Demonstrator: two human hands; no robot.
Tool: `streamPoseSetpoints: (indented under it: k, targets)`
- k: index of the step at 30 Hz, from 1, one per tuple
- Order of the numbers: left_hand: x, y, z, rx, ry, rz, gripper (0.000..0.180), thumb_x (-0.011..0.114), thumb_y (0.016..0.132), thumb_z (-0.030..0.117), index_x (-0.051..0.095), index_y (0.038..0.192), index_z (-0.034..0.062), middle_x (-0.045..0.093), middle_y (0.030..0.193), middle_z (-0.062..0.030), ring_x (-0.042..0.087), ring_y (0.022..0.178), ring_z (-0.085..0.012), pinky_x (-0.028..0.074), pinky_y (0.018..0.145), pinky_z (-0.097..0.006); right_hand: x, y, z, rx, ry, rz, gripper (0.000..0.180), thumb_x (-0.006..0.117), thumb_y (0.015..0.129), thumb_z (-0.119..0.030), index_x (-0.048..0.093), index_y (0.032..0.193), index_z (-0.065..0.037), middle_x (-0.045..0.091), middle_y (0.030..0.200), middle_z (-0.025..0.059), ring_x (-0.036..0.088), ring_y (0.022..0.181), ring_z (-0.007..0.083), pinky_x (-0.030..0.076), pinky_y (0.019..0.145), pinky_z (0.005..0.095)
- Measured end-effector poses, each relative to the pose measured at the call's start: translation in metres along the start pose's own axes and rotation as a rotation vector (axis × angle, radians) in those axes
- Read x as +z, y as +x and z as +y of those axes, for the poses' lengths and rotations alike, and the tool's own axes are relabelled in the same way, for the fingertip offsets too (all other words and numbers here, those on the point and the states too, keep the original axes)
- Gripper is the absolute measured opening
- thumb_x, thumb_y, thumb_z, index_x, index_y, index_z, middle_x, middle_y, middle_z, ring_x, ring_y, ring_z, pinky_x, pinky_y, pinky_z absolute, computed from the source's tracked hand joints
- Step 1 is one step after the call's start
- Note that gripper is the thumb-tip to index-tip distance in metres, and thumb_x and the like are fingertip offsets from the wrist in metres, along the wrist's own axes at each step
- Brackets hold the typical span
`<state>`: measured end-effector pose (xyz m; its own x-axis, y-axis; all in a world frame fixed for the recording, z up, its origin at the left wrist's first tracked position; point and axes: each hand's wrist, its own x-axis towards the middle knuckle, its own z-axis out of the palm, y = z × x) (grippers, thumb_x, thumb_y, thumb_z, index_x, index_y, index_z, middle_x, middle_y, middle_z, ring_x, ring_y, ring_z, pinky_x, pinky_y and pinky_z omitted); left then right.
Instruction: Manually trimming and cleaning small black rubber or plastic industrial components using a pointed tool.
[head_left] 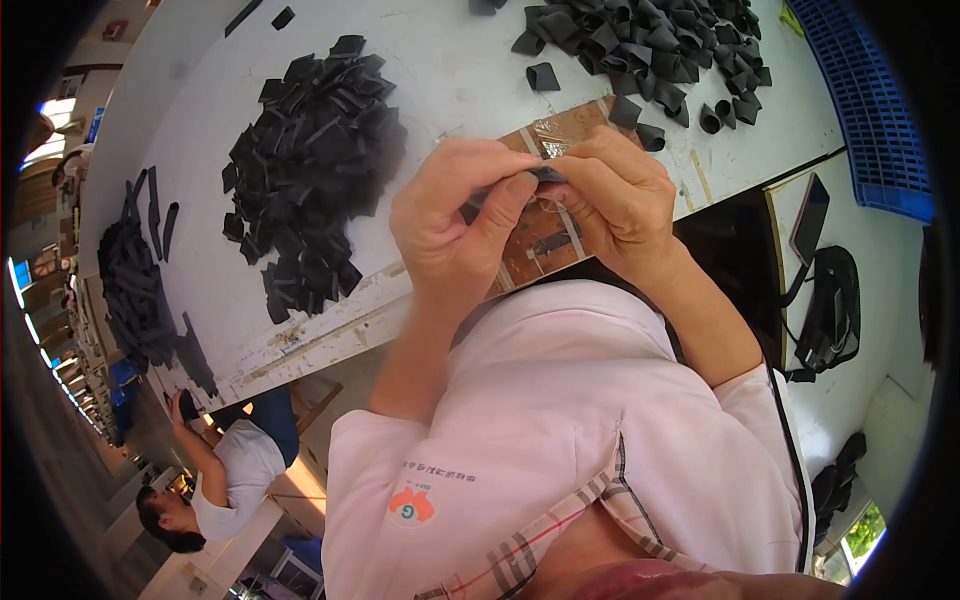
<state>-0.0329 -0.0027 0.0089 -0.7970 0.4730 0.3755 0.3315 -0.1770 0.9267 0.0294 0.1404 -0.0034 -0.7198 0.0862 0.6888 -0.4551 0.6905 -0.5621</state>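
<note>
My left hand [462,215] and my right hand [622,198] meet above the table edge in front of my chest. Pinched between the fingertips of both is a small black strip [545,174], mostly hidden by the fingers; whether it is fabric or rubber I cannot make out. Beneath the hands lies a brown board [520,245] with clear tape across it. Left of my left hand spreads a heap of flat black pieces [310,165]. Beyond my right hand is a pile of black loops [650,45], several of them standing open like short tubes.
Long black strips [135,285] lie at the table's left end. A blue plastic basket [870,110] stands at the far right. On a side surface rest a phone [811,220] and a black bag [835,308]. Another person [225,465] works at the lower left.
</note>
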Motion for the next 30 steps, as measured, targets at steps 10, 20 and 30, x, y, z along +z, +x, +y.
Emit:
streamPoseSetpoints:
  k: [10,20,30]
  targets:
    - [-0.017,-0.012,-0.064,-0.140,0.371,0.142,0.014,0.060,0.073,0.000,0.058,0.087,0.0008,0.058,0.078,-0.0084,0.054,0.066,-0.0136,0.043,0.059,-0.024,-0.041,0.043,0.008,0.684,0.586,0.072,0.018,0.054,0.086,-0.017,0.060,0.083,0.000,0.055,0.068,-0.0009,0.042,0.056,0.0044,0.035,0.051,0.0198]
    - [-0.024,-0.016,-0.111,0.017,1.144,-0.251,0.017,0.059,0.069,0.002,0.059,0.086,-0.0009,0.057,0.080,-0.0120,0.057,0.070,-0.0271,0.046,0.065,-0.033,-0.007,-0.037,0.004,0.936,0.527,-0.183,0.027,0.052,0.086,-0.022,0.062,0.082,0.003,0.057,0.062,0.0027,0.047,0.053,0.0060,0.038,0.046,0.0202]
    - [-0.031,-0.033,-0.044,-0.817,-0.895,0.085,0.019,0.054,0.084,0.006,0.054,0.101,0.0000,0.060,0.096,-0.0089,0.058,0.082,-0.0168,0.047,0.073,-0.030,0.009,-0.033,-0.021,0.822,0.414,-0.232,0.024,0.064,0.078,-0.021,0.061,0.081,0.003,0.056,0.057,0.0096,0.055,0.050,0.0166,0.040,0.044,0.0288]
